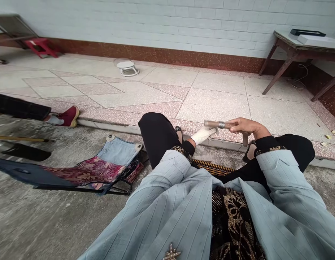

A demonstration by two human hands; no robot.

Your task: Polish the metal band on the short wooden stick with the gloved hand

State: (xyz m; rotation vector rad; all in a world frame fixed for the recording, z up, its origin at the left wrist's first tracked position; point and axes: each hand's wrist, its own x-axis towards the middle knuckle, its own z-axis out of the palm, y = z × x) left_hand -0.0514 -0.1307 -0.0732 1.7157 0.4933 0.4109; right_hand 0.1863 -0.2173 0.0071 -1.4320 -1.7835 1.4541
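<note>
My right hand, bare, is closed around a short brownish wooden tool with silvery wire wound round its middle. One end of the tool points left over my other hand. A second wooden piece hangs down below my right palm; whether it belongs to the same tool I cannot tell. My left hand wears a white knit glove and sits just under the tool's left end. Its fingers are curled, and what they hold, if anything, is hidden. Both hands are between my knees, above the step edge.
A low folding chair with patchwork fabric stands at my left. Beyond it are another person's leg and red shoe. A small white stool, a red stool and a wooden table stand near the wall. A raised step runs ahead.
</note>
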